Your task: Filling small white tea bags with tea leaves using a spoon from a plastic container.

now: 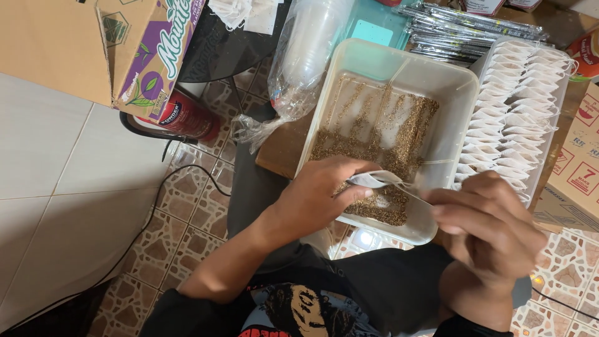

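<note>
Small white sachet sits pinched in the left hand over the tub of brown granules; at 3 o'clock, the right hand grips a thin spoon-like tool — a tilt could spill granules onto the floor.

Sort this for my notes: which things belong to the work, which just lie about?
In use: left hand, right hand, sachet, tub of granules, tray of sachets.
Lying about: carton, cups, can, sticks.
</note>
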